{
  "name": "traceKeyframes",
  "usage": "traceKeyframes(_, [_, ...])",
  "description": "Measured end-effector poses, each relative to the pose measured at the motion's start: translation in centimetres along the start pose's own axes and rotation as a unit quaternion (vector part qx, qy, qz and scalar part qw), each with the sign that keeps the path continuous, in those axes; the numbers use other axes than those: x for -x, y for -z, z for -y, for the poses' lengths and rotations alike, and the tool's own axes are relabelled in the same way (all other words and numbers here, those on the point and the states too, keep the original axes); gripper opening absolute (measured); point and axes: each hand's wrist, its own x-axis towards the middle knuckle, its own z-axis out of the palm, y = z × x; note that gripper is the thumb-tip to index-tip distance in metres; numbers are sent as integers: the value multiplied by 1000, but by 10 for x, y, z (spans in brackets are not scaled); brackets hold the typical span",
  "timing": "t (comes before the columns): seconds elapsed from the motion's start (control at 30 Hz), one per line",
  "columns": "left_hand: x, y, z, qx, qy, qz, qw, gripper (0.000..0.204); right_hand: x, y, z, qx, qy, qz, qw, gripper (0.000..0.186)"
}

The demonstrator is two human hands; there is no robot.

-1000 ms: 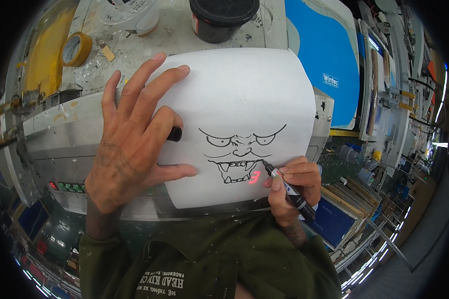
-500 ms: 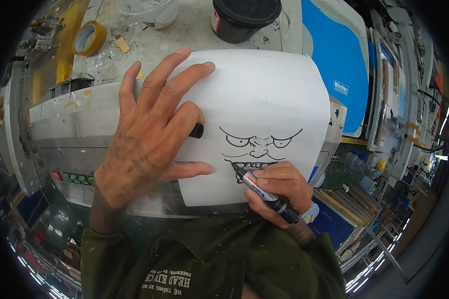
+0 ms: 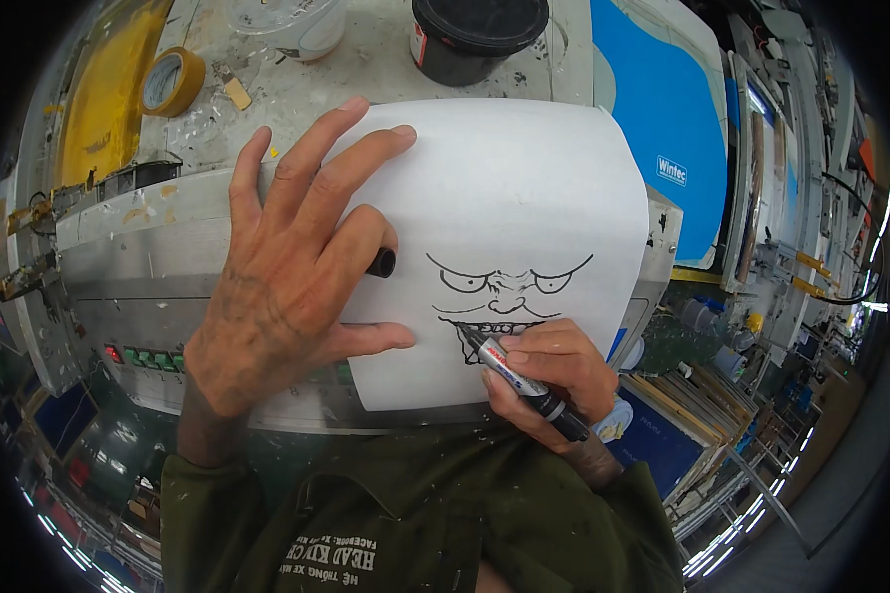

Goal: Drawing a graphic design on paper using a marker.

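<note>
A white sheet of paper (image 3: 524, 178) lies over a grey metal machine edge, bearing a black line drawing of a scowling face with a toothy mouth (image 3: 509, 296). My right hand (image 3: 559, 371) grips a silver and black marker (image 3: 519, 381), its tip on the paper at the left side of the drawn mouth. My left hand (image 3: 287, 257) rests across the paper's left edge, fingers and thumb spread. A black marker cap (image 3: 383, 262) is tucked under its curled index finger, open end showing; the rest is hidden.
Beyond the paper stand a black lidded tub (image 3: 475, 44) and a clear plastic container (image 3: 292, 30). A yellow tape roll (image 3: 172, 82) lies far left. A blue sheet (image 3: 667, 138) is at right. Green switches (image 3: 153, 359) line the machine's front; wooden frames (image 3: 692, 405) stand lower right.
The marker tip has moved slightly right and down across the paper, and a line shows along the mouth's left side. My left hand keeps its place; the whole view has shifted slightly.
</note>
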Motion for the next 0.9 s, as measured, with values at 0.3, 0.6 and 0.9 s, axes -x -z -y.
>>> traceKeyframes(0.3, [1,-1,0,-2,2,2,1000,72,6,14,-3,9,-1,26,1000,41])
traceKeyframes(0.6, [1,-2,1,-1,0,1,1000,72,8,19,-3,-19,-15,29,999,42])
traceKeyframes(0.9, [0,-1,2,-8,0,3,1000,73,10,18,-8,-18,-13,14,1000,42])
